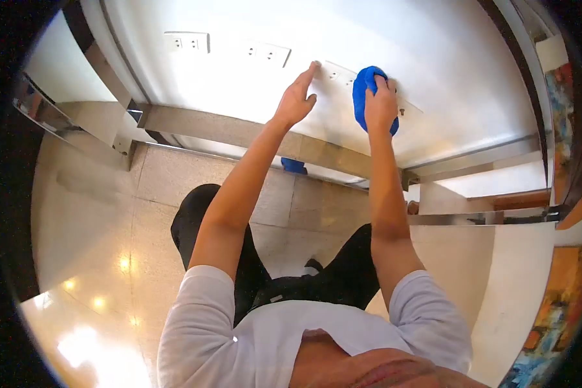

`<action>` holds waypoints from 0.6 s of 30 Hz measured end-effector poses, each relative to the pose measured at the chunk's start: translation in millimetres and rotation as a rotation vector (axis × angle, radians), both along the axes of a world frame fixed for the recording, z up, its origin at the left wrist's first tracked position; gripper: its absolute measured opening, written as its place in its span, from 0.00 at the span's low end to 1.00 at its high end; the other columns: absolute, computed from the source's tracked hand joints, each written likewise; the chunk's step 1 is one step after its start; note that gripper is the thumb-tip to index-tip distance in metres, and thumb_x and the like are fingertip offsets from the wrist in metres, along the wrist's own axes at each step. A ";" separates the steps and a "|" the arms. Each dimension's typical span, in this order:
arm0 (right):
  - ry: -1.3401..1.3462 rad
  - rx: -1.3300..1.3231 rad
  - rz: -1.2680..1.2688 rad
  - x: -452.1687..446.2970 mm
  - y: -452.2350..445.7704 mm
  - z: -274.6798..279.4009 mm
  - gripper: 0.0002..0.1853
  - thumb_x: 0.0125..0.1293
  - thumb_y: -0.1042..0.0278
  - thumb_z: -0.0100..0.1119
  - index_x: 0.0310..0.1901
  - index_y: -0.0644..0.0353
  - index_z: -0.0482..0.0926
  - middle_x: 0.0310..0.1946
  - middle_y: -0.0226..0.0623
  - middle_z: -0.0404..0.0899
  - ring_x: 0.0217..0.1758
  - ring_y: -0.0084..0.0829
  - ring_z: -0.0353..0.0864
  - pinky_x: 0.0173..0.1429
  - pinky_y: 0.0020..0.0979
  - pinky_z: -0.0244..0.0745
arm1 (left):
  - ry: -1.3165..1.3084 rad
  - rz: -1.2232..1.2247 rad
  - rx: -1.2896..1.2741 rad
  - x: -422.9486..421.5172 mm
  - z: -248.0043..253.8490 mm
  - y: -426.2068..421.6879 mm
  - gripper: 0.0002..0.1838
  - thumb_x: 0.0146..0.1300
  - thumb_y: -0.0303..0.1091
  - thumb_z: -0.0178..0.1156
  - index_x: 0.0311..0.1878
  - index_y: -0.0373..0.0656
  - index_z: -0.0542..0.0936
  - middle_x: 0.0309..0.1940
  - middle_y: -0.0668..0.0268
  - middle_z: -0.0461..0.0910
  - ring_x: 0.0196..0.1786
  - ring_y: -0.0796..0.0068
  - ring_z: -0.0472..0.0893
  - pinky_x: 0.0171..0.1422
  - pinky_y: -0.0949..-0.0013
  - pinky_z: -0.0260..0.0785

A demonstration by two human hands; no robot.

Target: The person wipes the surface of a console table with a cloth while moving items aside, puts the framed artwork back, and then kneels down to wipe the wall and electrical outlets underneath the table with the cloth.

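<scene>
A blue cloth (361, 97) is bunched under my right hand (381, 107), which presses it on the white wall panel (239, 84) over the right-hand sockets. My left hand (295, 97) holds nothing; its fingers stretch up and the fingertips reach the panel beside the left edge of a socket plate (333, 72). Farther left on the panel are two more socket plates, one in the middle (268, 53) and one at the far left (187, 42). Part of the right-hand sockets is hidden by the cloth and my right hand.
A stone-like ledge (207, 124) with metal edging runs below the panel. Another blue piece (294, 165) shows below that ledge. Tiled floor (168, 174) lies around my legs. Colourful pictures (559, 291) stand at the right side.
</scene>
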State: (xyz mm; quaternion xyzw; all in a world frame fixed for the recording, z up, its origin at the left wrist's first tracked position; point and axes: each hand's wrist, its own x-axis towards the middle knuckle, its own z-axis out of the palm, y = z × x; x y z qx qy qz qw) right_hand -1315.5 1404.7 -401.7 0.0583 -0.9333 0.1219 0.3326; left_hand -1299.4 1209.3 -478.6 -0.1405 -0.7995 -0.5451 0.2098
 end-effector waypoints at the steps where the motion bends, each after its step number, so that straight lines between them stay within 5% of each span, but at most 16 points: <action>1: -0.027 0.050 -0.008 -1.9 -8.1 -0.3 0.18 0.56 0.69 0.63 0.50 0.58 0.79 0.47 0.47 0.75 0.49 0.48 0.78 0.51 0.44 0.76 | -0.032 -0.016 0.008 -0.5 1.9 0.8 0.45 0.54 0.23 0.56 0.75 0.45 0.50 0.66 0.48 0.67 0.65 0.47 0.69 0.68 0.58 0.64; 7: 0.167 0.243 0.146 -10.5 -80.7 -5.3 0.04 0.60 0.69 0.54 0.34 0.55 0.79 0.37 0.41 0.76 0.39 0.42 0.81 0.40 0.42 0.76 | 0.031 -0.004 0.104 -5.6 1.0 9.7 0.47 0.53 0.22 0.56 0.76 0.48 0.48 0.64 0.47 0.69 0.64 0.48 0.72 0.68 0.58 0.65; 13: 0.071 0.200 0.223 -11.6 -33.8 -1.4 0.13 0.54 0.73 0.58 0.43 0.54 0.81 0.41 0.41 0.77 0.43 0.46 0.79 0.45 0.44 0.76 | -0.034 -0.079 0.039 -5.9 -1.3 8.6 0.52 0.52 0.24 0.57 0.76 0.48 0.36 0.65 0.47 0.68 0.62 0.43 0.72 0.69 0.56 0.64; 16: 0.042 0.049 0.066 -5.6 -18.8 -3.4 0.16 0.53 0.74 0.61 0.46 0.55 0.82 0.44 0.42 0.77 0.48 0.46 0.78 0.48 0.44 0.76 | -0.143 -0.112 -0.024 -10.2 -10.1 6.8 0.54 0.54 0.23 0.59 0.77 0.55 0.36 0.71 0.57 0.60 0.68 0.50 0.66 0.74 0.59 0.59; 18: 0.075 0.036 0.068 -6.0 -35.1 -5.1 0.14 0.53 0.73 0.61 0.44 0.56 0.82 0.43 0.43 0.77 0.47 0.46 0.78 0.49 0.44 0.75 | -0.021 -0.106 -0.031 -10.4 -16.1 5.4 0.52 0.52 0.25 0.57 0.76 0.46 0.36 0.65 0.46 0.66 0.62 0.42 0.72 0.69 0.55 0.64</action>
